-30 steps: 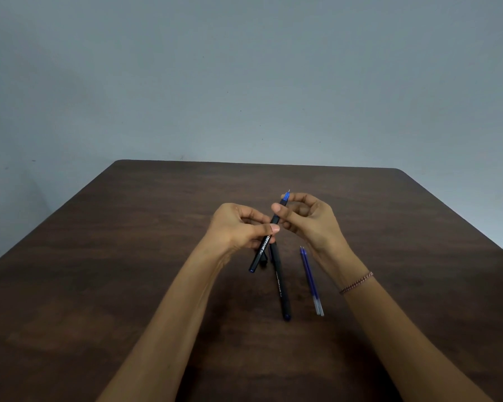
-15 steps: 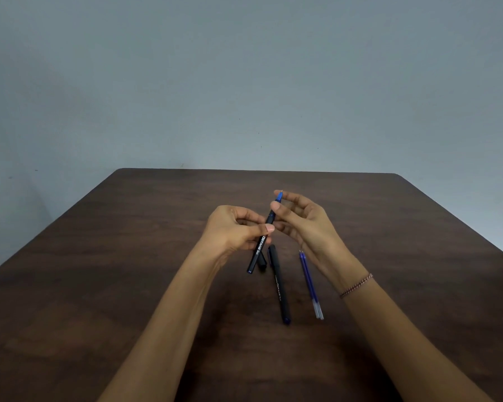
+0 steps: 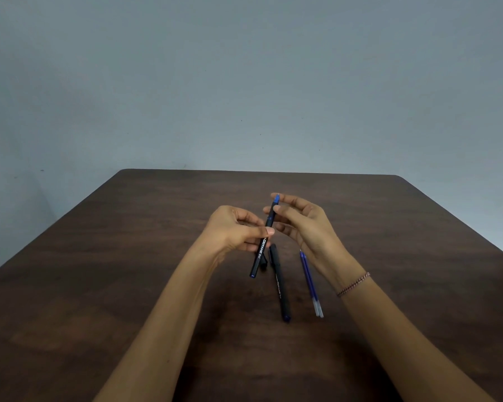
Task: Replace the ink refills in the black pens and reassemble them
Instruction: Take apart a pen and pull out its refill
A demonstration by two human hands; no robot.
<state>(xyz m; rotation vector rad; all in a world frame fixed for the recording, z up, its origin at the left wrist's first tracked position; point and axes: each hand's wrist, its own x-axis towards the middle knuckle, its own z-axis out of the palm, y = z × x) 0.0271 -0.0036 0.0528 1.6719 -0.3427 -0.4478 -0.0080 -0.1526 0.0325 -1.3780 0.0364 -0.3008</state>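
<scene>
My one head view looks forward and down, close over the counter [image 3: 145, 256], facing the wall [image 3: 244, 82].

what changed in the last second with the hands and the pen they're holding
The right hand has spread its fingers wider around the blue-tipped end of the held pen; whether its grip still pinches there cannot be told. The pen now stands slightly more upright. The left hand holds the barrel as before, and the second pen and the loose refills lie on the table where they were.
</scene>
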